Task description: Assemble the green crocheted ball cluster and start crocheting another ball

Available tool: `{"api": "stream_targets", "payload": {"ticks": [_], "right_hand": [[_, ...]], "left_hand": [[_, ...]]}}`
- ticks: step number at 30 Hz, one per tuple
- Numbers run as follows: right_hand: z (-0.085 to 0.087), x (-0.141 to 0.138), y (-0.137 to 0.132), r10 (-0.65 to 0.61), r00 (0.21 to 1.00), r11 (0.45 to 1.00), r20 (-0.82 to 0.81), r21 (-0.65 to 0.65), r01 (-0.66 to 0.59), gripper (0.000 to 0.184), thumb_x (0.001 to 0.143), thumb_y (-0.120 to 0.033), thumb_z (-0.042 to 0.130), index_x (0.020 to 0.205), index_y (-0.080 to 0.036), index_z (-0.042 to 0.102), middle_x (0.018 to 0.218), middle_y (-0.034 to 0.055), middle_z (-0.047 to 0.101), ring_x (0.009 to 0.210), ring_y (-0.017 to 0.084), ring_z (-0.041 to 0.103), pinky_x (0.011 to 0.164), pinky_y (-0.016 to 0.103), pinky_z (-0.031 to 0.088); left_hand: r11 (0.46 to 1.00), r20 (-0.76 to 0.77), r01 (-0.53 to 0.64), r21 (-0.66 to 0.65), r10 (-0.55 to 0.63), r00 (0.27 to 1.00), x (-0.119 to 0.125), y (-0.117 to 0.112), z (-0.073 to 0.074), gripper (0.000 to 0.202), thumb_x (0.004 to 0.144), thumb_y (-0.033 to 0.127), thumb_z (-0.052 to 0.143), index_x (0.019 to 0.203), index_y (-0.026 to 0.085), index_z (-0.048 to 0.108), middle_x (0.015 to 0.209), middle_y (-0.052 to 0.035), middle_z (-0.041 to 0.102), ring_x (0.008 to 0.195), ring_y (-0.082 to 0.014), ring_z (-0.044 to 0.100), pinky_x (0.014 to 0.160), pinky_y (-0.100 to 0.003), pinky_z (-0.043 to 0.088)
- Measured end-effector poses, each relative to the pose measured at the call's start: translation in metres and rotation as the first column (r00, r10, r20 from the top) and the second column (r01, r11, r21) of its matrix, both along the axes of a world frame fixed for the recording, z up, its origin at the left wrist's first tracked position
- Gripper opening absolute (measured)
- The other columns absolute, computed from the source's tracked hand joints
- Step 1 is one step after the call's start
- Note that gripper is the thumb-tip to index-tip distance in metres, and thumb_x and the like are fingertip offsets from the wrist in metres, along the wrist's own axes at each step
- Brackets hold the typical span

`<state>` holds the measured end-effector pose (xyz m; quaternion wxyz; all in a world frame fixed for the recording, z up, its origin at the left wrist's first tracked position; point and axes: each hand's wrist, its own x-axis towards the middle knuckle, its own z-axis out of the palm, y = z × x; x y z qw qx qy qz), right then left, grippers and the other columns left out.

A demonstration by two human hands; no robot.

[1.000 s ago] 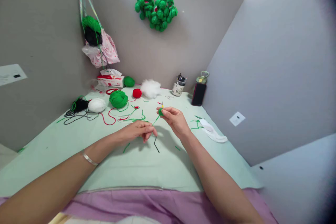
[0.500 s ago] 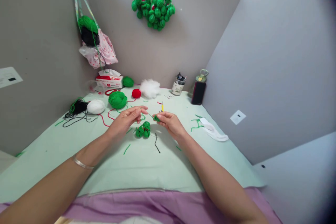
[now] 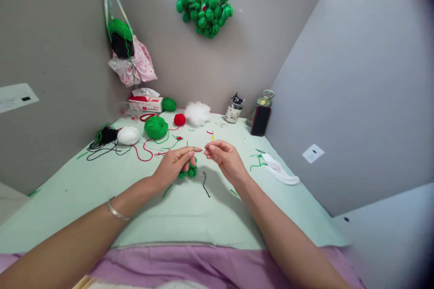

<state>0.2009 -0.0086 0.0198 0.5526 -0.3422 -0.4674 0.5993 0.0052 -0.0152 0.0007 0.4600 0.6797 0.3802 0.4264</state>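
A person's left hand (image 3: 174,163), forefinger outstretched with green yarn (image 3: 193,148) across it, partly hides a green crocheted cluster (image 3: 192,171) on a pale green tabletop (image 3: 162,226); whether its thumb clamps anything cannot be told. Just beyond the cluster to the right, the right hand (image 3: 225,157) has thumb and fingertips close together, any grip too small to make out, while a black thread (image 3: 205,186) lies near the cluster's right side.

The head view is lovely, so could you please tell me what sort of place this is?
Probably a small yarn-craft nook: a green yarn ball and white fluff lie on the table, and green yarn clusters hang by the wall.
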Motion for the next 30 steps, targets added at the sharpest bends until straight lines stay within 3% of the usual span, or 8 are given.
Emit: {"api": "stream_targets", "payload": {"ticks": [6, 10, 14, 18, 21, 25, 30], "right_hand": [[0.001, -0.007, -0.008, -0.074, 0.997, 0.994, 0.027, 0.082, 0.071, 0.020, 0.070, -0.034, 0.085, 0.079, -0.020, 0.073, 0.071, -0.0001, 0.072, 0.069, 0.015, 0.069, 0.071, 0.030, 0.057], [0.000, -0.008, -0.009, -0.118, 0.984, 0.981, 0.131, 0.167, 0.096, 0.018, 0.071, -0.032, 0.083, 0.079, -0.019, 0.072, 0.073, 0.0011, 0.073, 0.072, 0.016, 0.070, 0.072, 0.031, 0.057], [-0.004, -0.006, -0.005, -0.098, 0.961, 0.982, 0.258, 0.183, 0.051, 0.018, 0.071, -0.031, 0.080, 0.077, -0.019, 0.069, 0.064, -0.0008, 0.068, 0.062, 0.014, 0.065, 0.062, 0.028, 0.053], [-0.005, -0.005, -0.007, -0.073, 0.879, 0.977, 0.470, 0.209, -0.030, 0.011, 0.080, -0.030, 0.069, 0.081, -0.019, 0.069, 0.066, -0.0021, 0.064, 0.057, 0.011, 0.059, 0.057, 0.026, 0.046], [0.000, -0.005, -0.014, -0.052, 0.809, 0.966, 0.585, 0.236, -0.109, 0.014, 0.086, -0.028, 0.059, 0.087, -0.020, 0.070, 0.063, -0.0038, 0.059, 0.051, 0.009, 0.050, 0.053, 0.024, 0.040], [0.007, -0.008, -0.021, -0.022, 0.809, 0.965, 0.588, 0.224, -0.137, 0.019, 0.088, -0.028, 0.054, 0.096, -0.019, 0.069, 0.058, -0.0052, 0.057, 0.047, 0.009, 0.048, 0.051, 0.024, 0.038], [0.002, -0.012, -0.020, -0.012, 0.818, 0.962, 0.575, 0.230, -0.147, 0.018, 0.088, -0.032, 0.057, 0.093, -0.019, 0.069, 0.055, -0.0051, 0.057, 0.045, 0.009, 0.048, 0.049, 0.024, 0.038]], "left_hand": [[0.994, -0.135, 0.085, 0.065, -0.076, 0.988, 0.009, -0.007, -0.011, 0.039, 0.102, 0.043, 0.043, 0.080, 0.018, 0.064, 0.070, 0.0014, 0.059, 0.064, -0.0128, 0.053, 0.067, -0.027, 0.042], [0.977, -0.154, 0.040, 0.207, -0.008, 0.988, 0.005, -0.004, -0.016, 0.036, 0.103, 0.040, 0.041, 0.087, 0.018, 0.066, 0.078, 0.0001, 0.061, 0.066, -0.0125, 0.052, 0.067, -0.026, 0.043], [0.923, -0.150, -0.017, 0.384, 0.081, 0.985, 0.002, 0.000, -0.018, 0.031, 0.103, 0.034, 0.042, 0.105, 0.018, 0.069, 0.078, -0.0005, 0.061, 0.068, -0.0131, 0.055, 0.068, -0.026, 0.044], [0.857, -0.183, -0.049, 0.513, 0.165, 0.969, -0.001, 0.002, -0.019, 0.031, 0.103, 0.029, 0.041, 0.115, 0.019, 0.068, 0.077, -0.0012, 0.062, 0.072, -0.0144, 0.057, 0.072, -0.027, 0.045], [0.829, -0.250, -0.036, 0.559, 0.210, 0.945, -0.004, 0.003, -0.020, 0.031, 0.103, 0.024, 0.040, 0.111, 0.021, 0.069, 0.079, -0.0019, 0.065, 0.074, -0.0148, 0.059, 0.073, -0.028, 0.046], [0.783, -0.332, -0.019, 0.622, 0.285, 0.899, -0.007, 0.006, -0.020, 0.032, 0.101, 0.020, 0.038, 0.097, 0.021, 0.069, 0.076, -0.0019, 0.066, 0.070, -0.0147, 0.058, 0.068, -0.027, 0.044], [0.755, -0.348, 0.008, 0.655, 0.292, 0.891, -0.007, 0.006, -0.018, 0.031, 0.100, 0.021, 0.040, 0.108, 0.019, 0.070, 0.082, -0.0045, 0.070, 0.074, -0.0167, 0.064, 0.063, -0.026, 0.043]]}}
